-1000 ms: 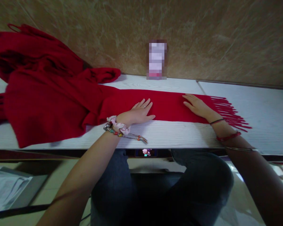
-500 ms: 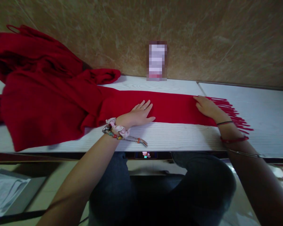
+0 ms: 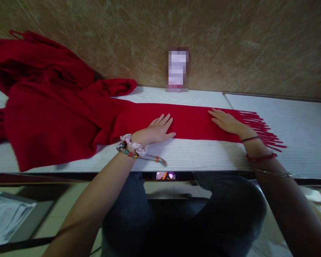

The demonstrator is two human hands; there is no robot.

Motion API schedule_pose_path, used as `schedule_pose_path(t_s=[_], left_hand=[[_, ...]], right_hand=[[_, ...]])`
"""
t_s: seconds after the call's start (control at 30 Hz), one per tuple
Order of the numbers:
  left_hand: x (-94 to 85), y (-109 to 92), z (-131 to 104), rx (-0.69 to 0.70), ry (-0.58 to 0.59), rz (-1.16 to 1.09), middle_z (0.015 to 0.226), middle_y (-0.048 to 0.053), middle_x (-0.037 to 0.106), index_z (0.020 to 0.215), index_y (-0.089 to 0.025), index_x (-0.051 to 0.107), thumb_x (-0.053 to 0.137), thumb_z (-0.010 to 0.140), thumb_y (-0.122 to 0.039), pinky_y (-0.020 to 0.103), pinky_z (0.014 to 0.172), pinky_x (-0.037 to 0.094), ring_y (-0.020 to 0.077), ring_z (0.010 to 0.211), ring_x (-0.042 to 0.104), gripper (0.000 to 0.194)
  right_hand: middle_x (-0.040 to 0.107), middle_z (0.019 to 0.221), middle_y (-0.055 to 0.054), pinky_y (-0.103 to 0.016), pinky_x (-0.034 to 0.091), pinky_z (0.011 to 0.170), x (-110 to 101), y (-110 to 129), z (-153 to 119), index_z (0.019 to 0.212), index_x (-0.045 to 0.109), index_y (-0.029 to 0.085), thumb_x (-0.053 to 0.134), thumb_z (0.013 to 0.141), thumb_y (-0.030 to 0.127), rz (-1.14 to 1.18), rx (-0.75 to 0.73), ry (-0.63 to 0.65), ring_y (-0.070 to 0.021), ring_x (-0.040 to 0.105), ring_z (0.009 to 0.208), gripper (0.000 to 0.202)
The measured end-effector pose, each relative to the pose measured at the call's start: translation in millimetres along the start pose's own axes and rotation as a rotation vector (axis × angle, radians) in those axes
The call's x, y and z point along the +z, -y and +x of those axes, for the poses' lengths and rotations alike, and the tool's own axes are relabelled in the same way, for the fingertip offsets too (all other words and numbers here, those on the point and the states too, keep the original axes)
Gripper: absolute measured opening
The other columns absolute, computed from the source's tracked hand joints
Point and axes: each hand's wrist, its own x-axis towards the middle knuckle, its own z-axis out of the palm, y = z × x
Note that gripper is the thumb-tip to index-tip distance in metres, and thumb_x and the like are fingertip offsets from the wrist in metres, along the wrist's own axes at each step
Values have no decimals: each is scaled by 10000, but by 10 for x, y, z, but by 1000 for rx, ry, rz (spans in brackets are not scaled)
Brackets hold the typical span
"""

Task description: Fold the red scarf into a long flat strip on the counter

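A red scarf (image 3: 192, 123) lies stretched flat along the white tabletop, its fringe (image 3: 262, 125) spread out at the right end. On the left the rest of the red cloth is bunched in a loose heap (image 3: 50, 117). My left hand (image 3: 159, 130) rests flat on the middle of the scarf, fingers spread, thumb near the front edge. Close to the fringe, my right hand (image 3: 226, 121) lies palm down on the scarf with its fingers stretched out to the left. Neither hand grips the fabric.
Behind the white tabletop (image 3: 192, 155) rises a brown marbled wall (image 3: 243, 46). A blurred-out rectangle (image 3: 177, 69) stands against it. Below the table's front edge a lit screen (image 3: 165, 175) shows. At lower left is a grey container with papers (image 3: 10, 217).
My right hand has slid a little to the left along the scarf, away from the fringe. My left hand has stayed put. The picture on the lit screen differs.
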Motion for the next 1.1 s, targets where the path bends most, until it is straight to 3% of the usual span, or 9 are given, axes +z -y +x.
schedule_pose_path(t_s=[0.1, 0.17, 0.3, 0.4, 0.5, 0.8, 1.1], left_hand=[[16, 15, 5, 13, -15, 5, 1547, 113, -6, 1477, -95, 87, 251, 892, -539, 369, 1141, 96, 259, 1418, -21, 753], [27, 25, 11, 20, -26, 9, 1547, 115, 8, 1476, -94, 101, 251, 893, -541, 372, 1141, 101, 263, 1419, -11, 750], [39, 32, 24, 23, -39, 16, 1546, 114, 19, 1476, -102, 113, 255, 893, -546, 384, 1138, 113, 264, 1420, -1, 746], [36, 26, 26, 16, -35, 18, 1546, 114, 19, 1476, -105, 113, 261, 892, -543, 390, 1137, 114, 268, 1419, 1, 746], [34, 24, 28, 12, -27, 14, 1547, 114, 16, 1477, -102, 109, 268, 890, -539, 389, 1136, 117, 272, 1419, 4, 749], [31, 29, 13, 22, -29, 10, 1548, 112, 17, 1477, -108, 113, 262, 894, -536, 388, 1137, 111, 271, 1419, 3, 738], [-38, -27, -21, 2, -4, 14, 1546, 110, 8, 1477, -104, 107, 272, 895, -520, 374, 1140, 105, 262, 1419, 3, 734]], right_hand=[[410, 1420, -189, -570, 328, 1042, 19, -281, -47, 1372, 413, 107, 288, 901, 295, -62, 226, -101, -312, 342, 1332, 522], [420, 1411, -192, -575, 343, 1029, -2, -289, -46, 1362, 427, 112, 307, 900, 308, -74, 268, -180, -329, 360, 1319, 516], [318, 1484, -156, -502, 288, 1089, -64, 124, 64, 1408, 360, 133, 300, 925, 401, -28, 44, -203, -290, 262, 1373, 556], [276, 1510, -114, -525, 256, 1093, -53, 506, 163, 1429, 327, 193, 294, 926, 471, 17, -135, -124, -281, 211, 1392, 576], [301, 1501, -95, -575, 234, 1079, -9, 685, 210, 1417, 349, 234, 278, 925, 503, 39, -188, -30, -278, 236, 1385, 565], [365, 1464, -127, -553, 301, 1061, -7, 391, 159, 1388, 397, 185, 294, 924, 449, 47, -41, -48, -281, 309, 1354, 543], [368, 1462, -130, -556, 300, 1061, -8, 409, 148, 1386, 397, 201, 297, 915, 503, 66, -52, -81, -289, 312, 1352, 568]])
